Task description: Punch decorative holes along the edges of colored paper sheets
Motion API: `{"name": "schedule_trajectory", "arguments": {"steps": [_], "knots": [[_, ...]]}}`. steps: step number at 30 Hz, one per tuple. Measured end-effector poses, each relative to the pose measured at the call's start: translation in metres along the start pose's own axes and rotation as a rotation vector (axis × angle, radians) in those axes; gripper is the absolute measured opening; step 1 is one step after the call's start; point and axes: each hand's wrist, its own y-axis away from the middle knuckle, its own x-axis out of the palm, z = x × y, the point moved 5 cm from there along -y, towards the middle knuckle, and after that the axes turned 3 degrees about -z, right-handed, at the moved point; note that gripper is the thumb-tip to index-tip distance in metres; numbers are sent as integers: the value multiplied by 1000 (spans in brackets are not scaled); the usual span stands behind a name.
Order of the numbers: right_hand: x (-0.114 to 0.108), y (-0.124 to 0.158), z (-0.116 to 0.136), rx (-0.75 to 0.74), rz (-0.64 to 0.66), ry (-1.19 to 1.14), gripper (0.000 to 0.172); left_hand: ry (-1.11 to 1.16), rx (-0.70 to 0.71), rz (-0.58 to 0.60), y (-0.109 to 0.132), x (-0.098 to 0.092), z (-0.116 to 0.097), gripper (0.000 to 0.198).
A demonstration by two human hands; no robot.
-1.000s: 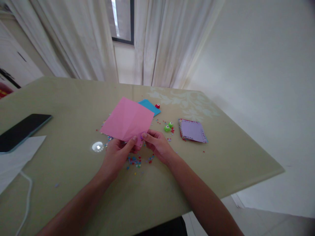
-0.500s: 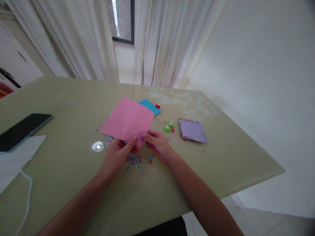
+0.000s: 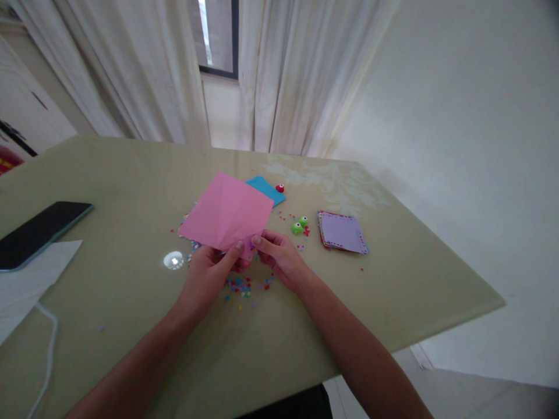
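A pink square of paper [image 3: 229, 212] with crease lines is held up over the table. My left hand [image 3: 212, 270] grips its near edge, thumb on top and fingers underneath. My right hand [image 3: 279, 253] pinches the near right corner, where a small purple piece shows by the thumb. Both hands are close together, and the fingers under the paper are partly hidden. Small colourful confetti pieces [image 3: 239, 285] lie below the hands, with more showing at the paper's left edge. Behind the pink paper lies a blue sheet [image 3: 265, 189], partly covered.
On the table [image 3: 393, 279], green googly-eyed pieces [image 3: 297, 228] and a red one [image 3: 280, 188] lie beyond my right hand. A stack of purple-topped cards [image 3: 343, 233] is at the right. A phone [image 3: 39, 233], white paper [image 3: 32, 285] and a white cable [image 3: 52, 343] are at the left.
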Motion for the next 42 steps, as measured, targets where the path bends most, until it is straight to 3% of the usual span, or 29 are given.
{"name": "schedule_trajectory", "arguments": {"steps": [14,28,42], "knots": [[0,1,2,-2,-12,13,47,-4,-9,-8,0,1,0,42],[-9,-1,2,-88,-103,44,32,12,-11,-11,0,1,0,45],[-6,-1,2,-74,-79,56,37,39,-6,0,0,1,2,42]]}}
